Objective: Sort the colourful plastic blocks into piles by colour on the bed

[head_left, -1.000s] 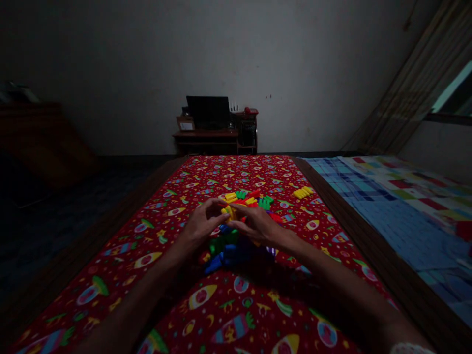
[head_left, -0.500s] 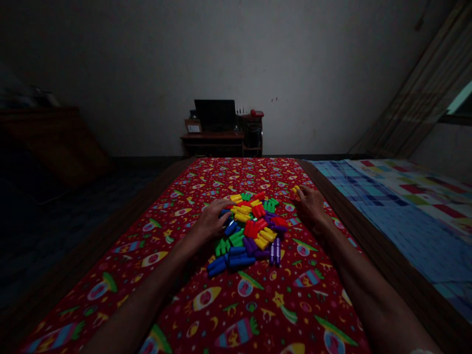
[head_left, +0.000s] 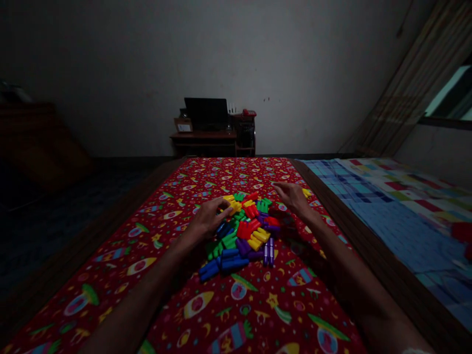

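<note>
A heap of small plastic pieces in red, yellow, green, blue and purple lies on the red patterned cloth. Many look like two short rounded tubes joined side by side. At the heap's far left edge, my left hand has its thumb and fingers closed about a yellow double-tube piece. My right hand hovers right of the heap, fingers stretched leftward, with nothing visible in it. Just beyond its wrist side, another yellow double-tube piece lies apart on the cloth.
Brown borders flank the cloth. To the right lies a blue checked and patchwork bedspread. Against the far wall, a small desk bears a dark monitor; a wooden cabinet stands at left.
My right hand has let go of a yellow piece at the right and moved left toward the heap. My left hand has closed on a yellow piece. The view has turned slightly right.
</note>
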{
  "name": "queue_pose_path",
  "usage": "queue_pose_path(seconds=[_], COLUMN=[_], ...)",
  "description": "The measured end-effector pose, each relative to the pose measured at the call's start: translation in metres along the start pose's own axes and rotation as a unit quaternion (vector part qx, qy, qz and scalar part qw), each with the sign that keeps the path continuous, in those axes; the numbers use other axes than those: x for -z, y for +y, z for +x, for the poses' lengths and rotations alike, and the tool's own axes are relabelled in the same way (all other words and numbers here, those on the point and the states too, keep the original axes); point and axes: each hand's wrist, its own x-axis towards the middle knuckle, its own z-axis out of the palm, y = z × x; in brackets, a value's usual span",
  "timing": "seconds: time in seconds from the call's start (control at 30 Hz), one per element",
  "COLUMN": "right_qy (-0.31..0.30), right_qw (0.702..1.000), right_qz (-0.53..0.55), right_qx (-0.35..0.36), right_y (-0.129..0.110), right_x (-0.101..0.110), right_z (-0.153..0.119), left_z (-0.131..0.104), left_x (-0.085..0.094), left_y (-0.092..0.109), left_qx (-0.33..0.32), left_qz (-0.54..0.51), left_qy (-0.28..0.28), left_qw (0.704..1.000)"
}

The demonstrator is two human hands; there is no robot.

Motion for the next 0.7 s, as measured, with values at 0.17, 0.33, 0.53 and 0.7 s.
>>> queue_pose_path(seconds=[0.17,0.33,0.53,0.7], right_qy=[-0.129,-0.119,0.106,0.134], right_qw=[0.958,0.969,0.984,0.964], right_qz=[0.179,0.141,0.102,0.027], right_qx=[0.181,0.166,-0.096,-0.227], right_y=[-0.068,-0.061,0.020,0.076], right_x=[-0.018,-0.017,0.002,0.012], right_z=[-0.023,-0.020,0.014,0.006], left_z=[0.004,0.002,-0.001,0.003], left_x=[-0.001,-0.008,-0.023,-0.032], left_y=[0.022,0.016,-0.023,-0.037], left_qx=[0.015,0.007,-0.048,-0.035], left_qz=[-0.142,-0.117,0.002,0.028], left_qy=[-0.043,-0.030,-0.023,-0.045], left_qw=[0.989,0.993,0.999,0.998])
